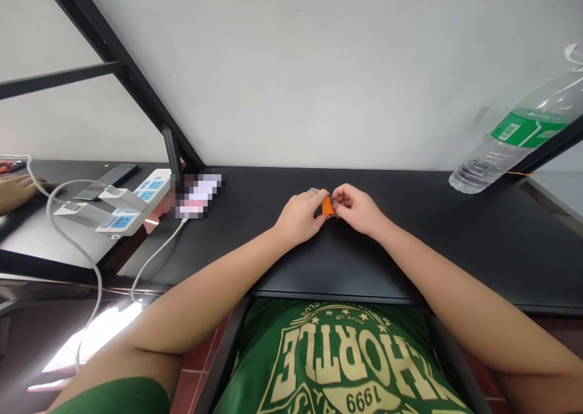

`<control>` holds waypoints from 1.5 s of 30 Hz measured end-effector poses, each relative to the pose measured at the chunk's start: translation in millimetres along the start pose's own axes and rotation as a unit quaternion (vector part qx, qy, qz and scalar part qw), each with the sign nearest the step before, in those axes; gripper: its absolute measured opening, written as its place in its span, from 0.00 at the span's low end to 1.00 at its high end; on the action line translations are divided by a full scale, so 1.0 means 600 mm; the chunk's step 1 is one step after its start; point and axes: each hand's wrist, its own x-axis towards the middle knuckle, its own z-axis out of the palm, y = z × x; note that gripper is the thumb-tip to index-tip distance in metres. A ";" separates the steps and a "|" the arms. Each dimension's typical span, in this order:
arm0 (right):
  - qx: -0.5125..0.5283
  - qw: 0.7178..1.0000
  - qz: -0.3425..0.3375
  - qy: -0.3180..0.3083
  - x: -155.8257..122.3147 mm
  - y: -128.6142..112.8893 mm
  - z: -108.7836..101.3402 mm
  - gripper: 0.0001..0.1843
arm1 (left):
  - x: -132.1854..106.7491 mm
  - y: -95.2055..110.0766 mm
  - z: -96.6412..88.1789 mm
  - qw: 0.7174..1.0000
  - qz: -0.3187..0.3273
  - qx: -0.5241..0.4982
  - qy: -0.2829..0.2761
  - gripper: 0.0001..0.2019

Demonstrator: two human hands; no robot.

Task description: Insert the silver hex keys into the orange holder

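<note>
A small orange object (327,206), box-like and mostly covered by fingers, is held just above or on the black tabletop; its exact kind is too small to tell. My left hand (301,218) is closed around it from the left, thumb below and fingers above. A black-and-white striped patch shows by the left fingertips. At the orange object's right side, my right hand (357,209) has its fingers curled into a pinch. Something small and dark shows at these fingertips, but I cannot make out what it is.
The black table (255,256) meets a pale wall. A phone with a blurred screen (200,195) and cable lies left, near a white power strip (136,204) and black frame (170,150). A large plastic bottle (510,138) leans right. Another person's hand (18,190) is far left.
</note>
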 end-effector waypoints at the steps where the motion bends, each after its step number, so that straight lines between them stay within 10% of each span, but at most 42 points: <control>1: 0.012 1.000 0.007 0.003 0.002 0.002 0.002 0.10 | 0.000 0.000 0.001 1.000 0.002 0.001 0.000 0.18; 16: -0.153 0.982 0.083 0.068 0.014 0.016 -0.045 0.10 | 0.004 -0.016 -0.011 0.994 -0.051 0.090 -0.022 0.20; 27: -0.342 0.937 0.022 -0.069 0.006 0.014 -0.053 0.07 | 0.005 -0.052 -0.031 0.991 -0.124 0.047 -0.007 0.22; 34: -0.321 0.943 -0.025 -0.085 -0.007 0.002 -0.047 0.09 | 0.001 -0.018 -0.021 0.995 -0.077 0.058 -0.027 0.21; 45: 0.033 0.999 0.002 0.009 -0.001 -0.004 0.003 0.12 | -0.006 0.009 -0.013 0.998 0.000 0.069 -0.013 0.22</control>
